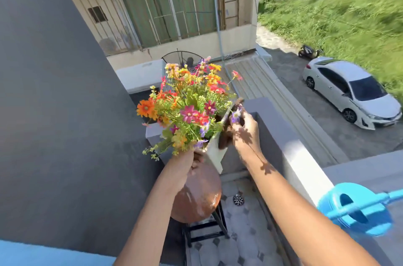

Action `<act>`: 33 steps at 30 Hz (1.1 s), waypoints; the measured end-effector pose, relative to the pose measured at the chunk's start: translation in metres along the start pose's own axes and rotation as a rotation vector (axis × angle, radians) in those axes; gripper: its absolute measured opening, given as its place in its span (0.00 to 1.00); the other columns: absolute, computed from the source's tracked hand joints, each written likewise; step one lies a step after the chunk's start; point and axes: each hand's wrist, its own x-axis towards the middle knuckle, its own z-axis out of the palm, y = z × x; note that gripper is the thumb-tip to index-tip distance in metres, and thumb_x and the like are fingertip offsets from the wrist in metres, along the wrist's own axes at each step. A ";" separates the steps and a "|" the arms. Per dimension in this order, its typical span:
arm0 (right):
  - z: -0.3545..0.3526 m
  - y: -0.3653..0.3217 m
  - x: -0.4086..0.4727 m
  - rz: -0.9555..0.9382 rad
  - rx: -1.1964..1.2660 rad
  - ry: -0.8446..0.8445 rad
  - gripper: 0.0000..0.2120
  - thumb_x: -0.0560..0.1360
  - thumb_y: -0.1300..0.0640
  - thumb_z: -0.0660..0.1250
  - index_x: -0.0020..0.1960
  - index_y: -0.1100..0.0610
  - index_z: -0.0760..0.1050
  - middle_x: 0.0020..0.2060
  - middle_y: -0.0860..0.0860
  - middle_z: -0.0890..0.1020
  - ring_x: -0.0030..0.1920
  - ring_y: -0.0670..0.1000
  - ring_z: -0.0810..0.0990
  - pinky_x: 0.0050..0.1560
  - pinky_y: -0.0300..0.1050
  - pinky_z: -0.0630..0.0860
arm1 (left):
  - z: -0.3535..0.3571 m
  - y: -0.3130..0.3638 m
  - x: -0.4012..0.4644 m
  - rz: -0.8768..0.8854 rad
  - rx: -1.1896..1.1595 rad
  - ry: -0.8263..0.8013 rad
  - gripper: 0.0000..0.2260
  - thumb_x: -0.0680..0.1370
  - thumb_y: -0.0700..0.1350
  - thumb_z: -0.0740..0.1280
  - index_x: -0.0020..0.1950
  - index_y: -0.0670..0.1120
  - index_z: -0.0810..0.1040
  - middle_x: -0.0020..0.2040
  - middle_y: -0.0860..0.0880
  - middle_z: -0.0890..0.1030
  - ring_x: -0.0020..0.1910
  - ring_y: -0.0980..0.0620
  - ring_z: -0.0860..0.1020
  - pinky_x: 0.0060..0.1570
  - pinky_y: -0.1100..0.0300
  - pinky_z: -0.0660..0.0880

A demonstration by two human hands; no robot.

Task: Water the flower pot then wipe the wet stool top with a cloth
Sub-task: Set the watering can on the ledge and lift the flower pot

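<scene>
watering can (357, 209) blurred, spout cut off right

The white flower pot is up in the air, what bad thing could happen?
The square white flower pot is tilted, held by both hands above the round brown stool top; soil could spill. It is near the grey balcony ledge, so a slip might send it over. The blue plastic watering can sits on that ledge.

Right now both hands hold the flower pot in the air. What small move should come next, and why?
Probably lower the flower pot onto the round stool top just below it. Both hands, left and right, are occupied, and the blue watering can sits untouched on the ledge.
</scene>
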 end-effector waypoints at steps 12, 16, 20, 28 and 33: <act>0.022 0.027 -0.069 -0.261 -0.211 -0.137 0.20 0.79 0.63 0.62 0.70 0.60 0.70 0.56 0.54 0.73 0.54 0.30 0.71 0.55 0.19 0.63 | -0.011 0.021 0.005 0.007 -0.326 0.053 0.16 0.80 0.35 0.51 0.34 0.44 0.68 0.24 0.44 0.71 0.16 0.55 0.62 0.18 0.68 0.61; 0.021 0.040 -0.060 -0.101 -0.173 -0.034 0.20 0.78 0.63 0.61 0.70 0.61 0.69 0.52 0.54 0.71 0.55 0.42 0.74 0.50 0.15 0.59 | -0.015 0.019 0.000 0.019 -0.281 0.022 0.17 0.80 0.33 0.52 0.32 0.42 0.70 0.24 0.45 0.71 0.16 0.57 0.62 0.18 0.67 0.63; 0.031 0.023 -0.053 -0.082 -0.111 0.031 0.20 0.80 0.64 0.60 0.71 0.62 0.68 0.57 0.49 0.69 0.52 0.30 0.68 0.53 0.13 0.55 | -0.009 0.013 -0.003 0.045 -0.238 0.050 0.17 0.81 0.34 0.52 0.34 0.41 0.70 0.26 0.44 0.71 0.16 0.58 0.63 0.18 0.66 0.66; 0.037 0.003 -0.046 -0.265 -0.106 0.100 0.14 0.81 0.59 0.58 0.63 0.59 0.76 0.54 0.50 0.79 0.54 0.42 0.76 0.59 0.33 0.71 | -0.008 0.004 -0.005 0.073 -0.122 0.110 0.17 0.81 0.34 0.51 0.36 0.42 0.72 0.30 0.44 0.70 0.15 0.59 0.64 0.16 0.66 0.64; 0.014 0.014 -0.017 -0.079 -0.078 0.080 0.08 0.80 0.61 0.59 0.54 0.58 0.76 0.48 0.51 0.78 0.47 0.48 0.77 0.57 0.48 0.76 | -0.029 -0.006 -0.007 0.108 -0.142 0.092 0.19 0.81 0.37 0.51 0.32 0.41 0.71 0.23 0.46 0.72 0.17 0.57 0.65 0.17 0.65 0.66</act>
